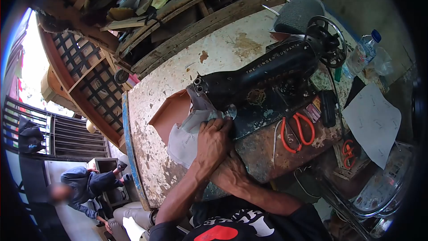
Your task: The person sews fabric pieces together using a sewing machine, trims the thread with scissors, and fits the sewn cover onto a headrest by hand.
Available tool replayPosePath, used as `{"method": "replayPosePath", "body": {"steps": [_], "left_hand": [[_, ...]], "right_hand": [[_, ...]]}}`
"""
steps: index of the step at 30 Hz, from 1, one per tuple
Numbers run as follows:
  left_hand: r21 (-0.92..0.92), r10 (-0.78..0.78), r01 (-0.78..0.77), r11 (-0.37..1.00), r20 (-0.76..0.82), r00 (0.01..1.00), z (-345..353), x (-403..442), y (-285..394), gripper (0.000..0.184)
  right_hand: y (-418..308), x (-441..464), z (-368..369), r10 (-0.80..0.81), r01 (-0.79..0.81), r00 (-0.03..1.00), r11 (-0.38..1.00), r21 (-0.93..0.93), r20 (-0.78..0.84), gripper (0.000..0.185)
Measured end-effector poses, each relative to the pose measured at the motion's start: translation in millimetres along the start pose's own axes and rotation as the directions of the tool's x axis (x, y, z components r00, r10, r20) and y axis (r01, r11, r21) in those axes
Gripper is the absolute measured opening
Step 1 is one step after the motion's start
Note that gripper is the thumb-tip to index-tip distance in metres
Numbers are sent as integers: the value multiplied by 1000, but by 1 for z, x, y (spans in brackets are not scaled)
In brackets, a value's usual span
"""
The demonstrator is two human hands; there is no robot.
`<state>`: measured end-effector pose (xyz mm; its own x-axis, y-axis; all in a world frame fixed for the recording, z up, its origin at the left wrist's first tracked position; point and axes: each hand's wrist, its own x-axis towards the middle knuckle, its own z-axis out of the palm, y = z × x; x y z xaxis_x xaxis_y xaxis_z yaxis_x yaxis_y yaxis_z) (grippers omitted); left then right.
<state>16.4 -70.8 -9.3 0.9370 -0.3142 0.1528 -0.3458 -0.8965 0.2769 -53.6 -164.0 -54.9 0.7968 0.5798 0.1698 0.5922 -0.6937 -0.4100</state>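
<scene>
A black sewing machine stands on the worn table. Beside its needle end, my left hand has its fingers curled and pressed on a light grey lining piece joined to brown material. My right hand crosses under my left wrist, close to the table's front edge; its fingers are hidden. Under the machine's head, the grey material bunches up, and my left hand partly covers it. The needle itself cannot be made out.
Orange-handled scissors lie right of my hands, near a black object. A water bottle and a white printed sheet are farther right. Wooden shelving runs behind the table. Another person sits at lower left.
</scene>
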Motion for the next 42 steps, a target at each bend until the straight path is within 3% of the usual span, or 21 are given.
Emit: {"method": "replayPosePath", "body": {"steps": [4,9,13,18,21,28,30,32,33,34,36,37,38,39,42], "left_hand": [[72,12,-13,997,20,1000,-9,-2,7,52],[139,36,-48,989,86,996,-16,-6,1,56],[107,-2,-9,994,97,995,-15,-6,2,56],[81,-20,12,997,94,995,-11,-1,2,55],[76,-12,6,997,75,997,-7,-1,-2,55],[37,3,-5,999,54,999,-5,-1,-7,55],[39,-2,-1,999,61,998,-7,-2,-3,53],[-6,5,-5,1000,-4,1000,-5,-4,-2,48],[-46,-17,16,999,-18,1000,-7,-5,1,45],[-47,-27,26,999,-24,999,-9,-9,1,45],[-109,-13,9,994,-36,999,-10,-15,2,42],[-117,-21,16,993,-42,999,-7,-18,3,42],[-119,-23,16,993,-62,998,-2,-20,3,40],[-119,-23,14,993,-81,996,3,-21,2,38],[-82,17,-29,996,-145,989,3,-26,4,31]], "right_hand": [[1,1,-2,-5,1,997,999,45,73,57],[2,-9,8,-15,11,998,997,71,54,59],[3,-6,1,-13,3,996,995,103,93,59],[7,-6,7,41,-40,999,985,167,0,63],[8,-4,1,8,-7,1000,998,62,-9,66],[8,-6,-3,32,-39,998,992,121,61,67],[14,-7,-8,20,-26,999,988,150,46,62],[29,-12,-42,-133,86,980,955,282,150,48],[46,-10,-59,-223,164,969,901,403,104,35],[60,-4,-76,-262,120,925,888,444,274,28],[68,11,-122,136,-353,876,834,425,463,25],[74,18,-119,135,-353,873,838,416,469,25],[83,26,-108,253,-302,952,867,395,173,24],[90,31,-98,330,-260,932,897,359,-149,23],[91,48,-82,247,-202,953,949,241,-173,22]]}}
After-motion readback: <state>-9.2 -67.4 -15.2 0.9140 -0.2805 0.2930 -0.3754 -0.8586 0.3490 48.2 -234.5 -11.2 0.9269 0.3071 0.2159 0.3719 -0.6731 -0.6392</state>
